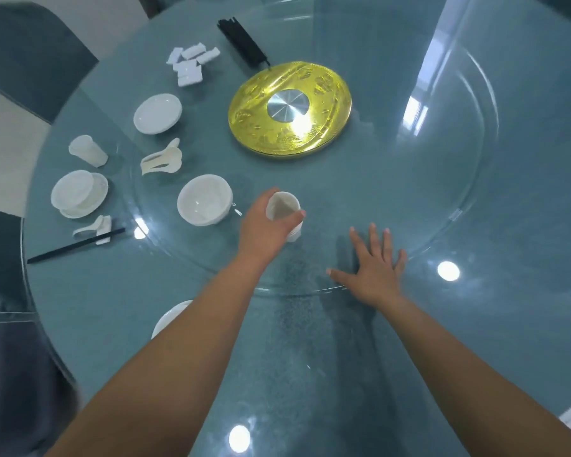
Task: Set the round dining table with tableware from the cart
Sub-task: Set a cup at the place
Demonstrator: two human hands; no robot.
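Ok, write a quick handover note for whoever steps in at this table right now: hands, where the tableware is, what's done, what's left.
Left hand: grip closed around a white cup on the glass turntable.
Right hand: flat, fingers spread, on the turntable edge, holding nothing.
On the turntable: bowl stack, spoons, plates, white rests, black chopsticks.
Done: the far-left setting has cup, plate with bowl, spoon on a rest and chopsticks.
Near edge: a plate partly hidden by the left arm.
Left: finish that nearest setting, then the other seats.
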